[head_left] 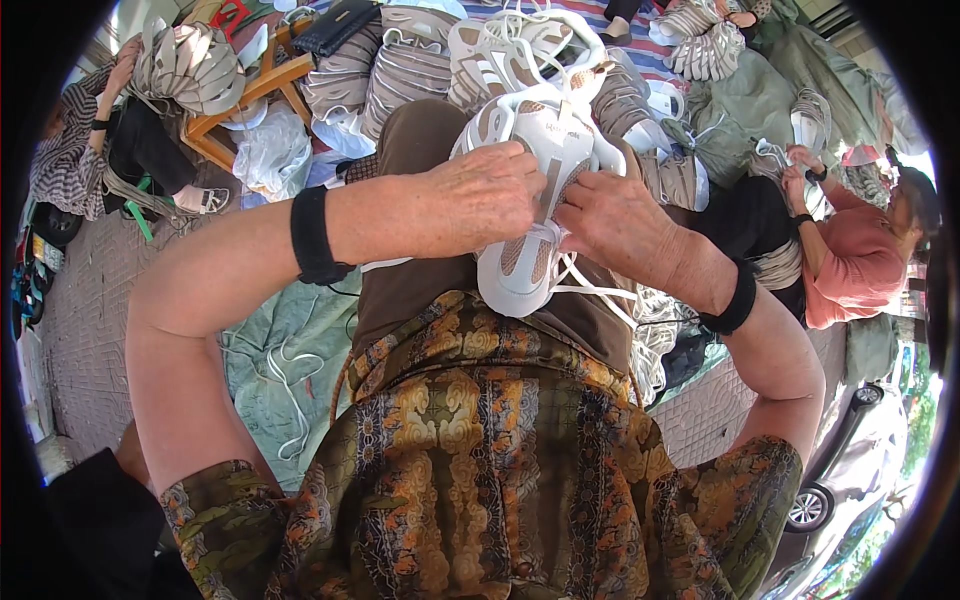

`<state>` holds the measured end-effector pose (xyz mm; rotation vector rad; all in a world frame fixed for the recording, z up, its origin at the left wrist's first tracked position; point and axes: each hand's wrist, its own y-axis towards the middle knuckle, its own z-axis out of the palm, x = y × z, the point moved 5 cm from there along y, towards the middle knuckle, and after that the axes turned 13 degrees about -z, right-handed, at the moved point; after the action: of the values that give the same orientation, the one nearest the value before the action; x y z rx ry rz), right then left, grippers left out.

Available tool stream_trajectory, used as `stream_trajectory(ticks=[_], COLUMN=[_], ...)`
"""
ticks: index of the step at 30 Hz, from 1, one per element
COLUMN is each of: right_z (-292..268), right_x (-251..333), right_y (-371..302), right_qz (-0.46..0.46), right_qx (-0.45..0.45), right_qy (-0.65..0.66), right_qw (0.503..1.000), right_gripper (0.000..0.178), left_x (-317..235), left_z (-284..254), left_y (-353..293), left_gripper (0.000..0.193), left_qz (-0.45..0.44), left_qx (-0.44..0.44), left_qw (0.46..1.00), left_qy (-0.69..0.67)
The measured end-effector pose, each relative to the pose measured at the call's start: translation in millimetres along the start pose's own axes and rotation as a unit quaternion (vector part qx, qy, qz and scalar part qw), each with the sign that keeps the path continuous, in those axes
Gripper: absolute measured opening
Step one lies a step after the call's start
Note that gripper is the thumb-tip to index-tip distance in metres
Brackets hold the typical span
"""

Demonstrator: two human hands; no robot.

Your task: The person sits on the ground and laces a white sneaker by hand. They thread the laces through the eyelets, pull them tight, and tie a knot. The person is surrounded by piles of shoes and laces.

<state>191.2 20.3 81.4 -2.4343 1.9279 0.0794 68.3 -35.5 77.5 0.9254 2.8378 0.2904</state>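
A white and beige sneaker upper (519, 283) lies across my lap with its rounded toe toward me. My left hand (485, 195) rests over its left side, fingers pinched together near the eyelets; what they hold is hidden. On the opposite edge my right hand (622, 222) is closed, its curled fingertips gripping the upper beside the tongue (551, 150). Loose white shoelace (600, 291) hangs from the upper below my right hand. Beyond it, more white and beige sneaker uppers (490, 70) with laces lie against my knees.
Stacked beige uppers (410, 75) lie ahead, beside a wooden stool (205, 135) and a clear plastic bag (272, 155). Loose laces (290, 385) lie on a green cloth (250, 345) at left. A person in pink (855, 255) works at right; another in stripes (75, 150) handles uppers at left.
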Motion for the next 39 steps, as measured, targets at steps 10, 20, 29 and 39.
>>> stream_trajectory(ticks=[10,20,29,39], right_z=[0,8,4,9], right_x=[-3,-14,-15,-36], right_y=[-5,-2,-6,3], right_qz=[0.023,0.108,0.157,0.270], right_qx=[0.004,0.070,0.078,0.157], right_qy=[0.016,0.031,0.068,0.188], right_qw=[1.000,0.991,0.982,0.931], right_gripper=[0.026,0.028,0.021,0.015], left_x=[-2,-8,-10,-8], left_z=[0,2,5,7], left_y=[2,2,1,1], left_gripper=[0.003,0.004,0.005,0.007], left_qz=[-0.003,0.021,0.026,0.016], left_qx=[-0.039,-0.099,-0.113,-0.113], left_qw=[0.999,0.993,0.993,0.993], left_qy=[0.033,0.063,0.038,0.030])
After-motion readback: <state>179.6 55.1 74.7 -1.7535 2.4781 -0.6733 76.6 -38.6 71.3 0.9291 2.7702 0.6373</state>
